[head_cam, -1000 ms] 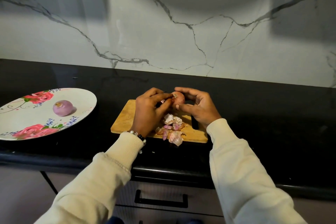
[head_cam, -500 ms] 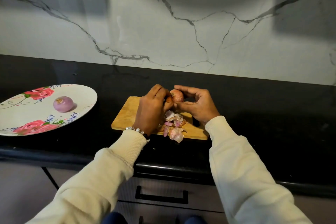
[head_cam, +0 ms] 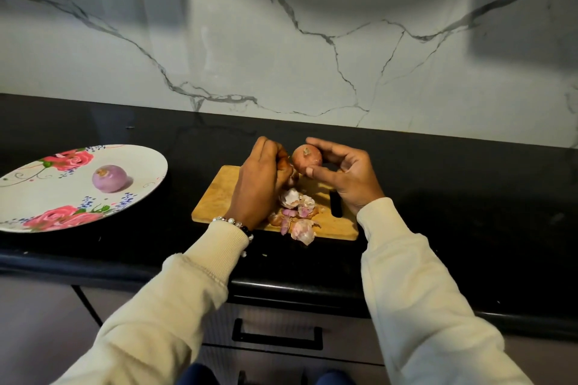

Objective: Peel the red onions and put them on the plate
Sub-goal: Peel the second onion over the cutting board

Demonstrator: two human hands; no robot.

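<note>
Right hand (head_cam: 347, 176) grips brown-skinned onion (head_cam: 307, 158) (stub up); left hand (head_cam: 261, 180) curled, contents unclear

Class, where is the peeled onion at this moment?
In the head view, the peeled onion lies at the left, alone near the middle of the floral plate, well left of the cutting board and both hands.

Your left hand (head_cam: 261, 180) curls with its back to the camera, so whatever its fingertips pinch is hidden. It covers the middle of the cutting board (head_cam: 215, 197). Your right hand (head_cam: 347, 178) hides the far side of the onion (head_cam: 307, 159). Left of both hands, the plate (head_cam: 37, 187) is cut by the frame edge.
</note>
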